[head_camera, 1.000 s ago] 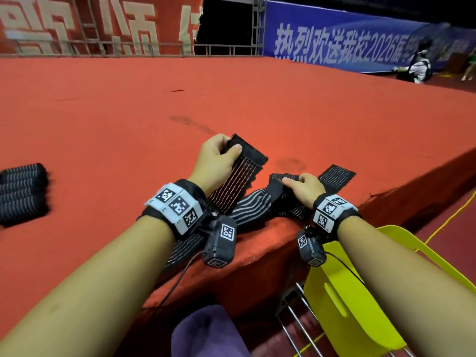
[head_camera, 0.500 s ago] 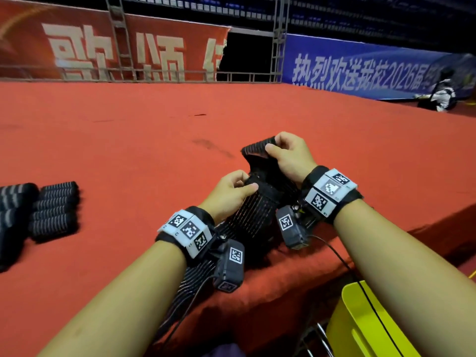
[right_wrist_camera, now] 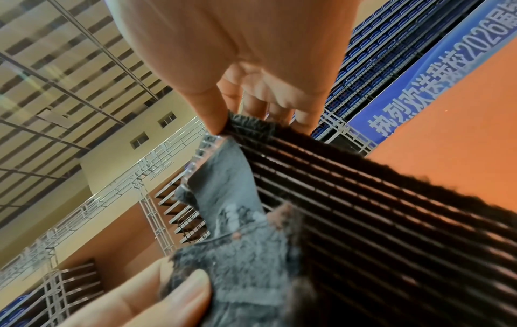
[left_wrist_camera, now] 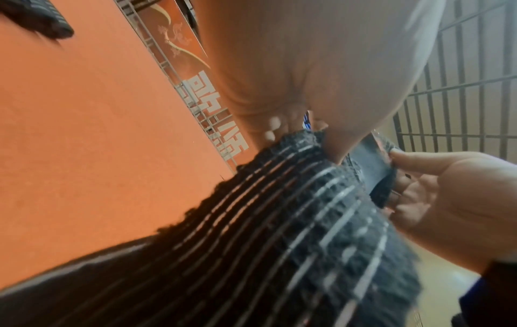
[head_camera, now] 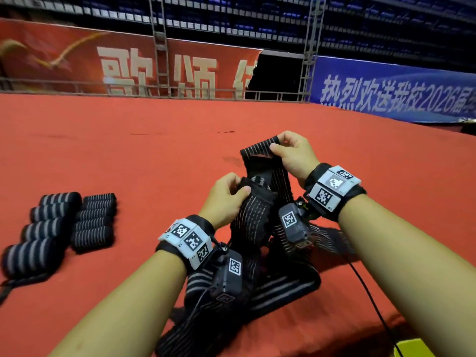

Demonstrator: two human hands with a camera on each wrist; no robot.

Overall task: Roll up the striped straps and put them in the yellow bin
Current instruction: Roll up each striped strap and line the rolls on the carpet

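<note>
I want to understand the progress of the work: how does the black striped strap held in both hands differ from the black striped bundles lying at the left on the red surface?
The black striped elastic strap is unrolled and lifted, pinched by the left hand and right hand; the rolled striped bundles are tight cylinders. The strap is held; the bundles lie untouched on the red carpeted surface. Both are dark with pale stripes.

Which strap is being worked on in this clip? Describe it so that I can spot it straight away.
On the red carpeted platform, look to the near edge, where both hands meet. The strap is lifted between them: the right hand pinches its top end, the left hand grips it lower down. Unlike the rolled straps lying at the left, it is unrolled and held up.
</note>
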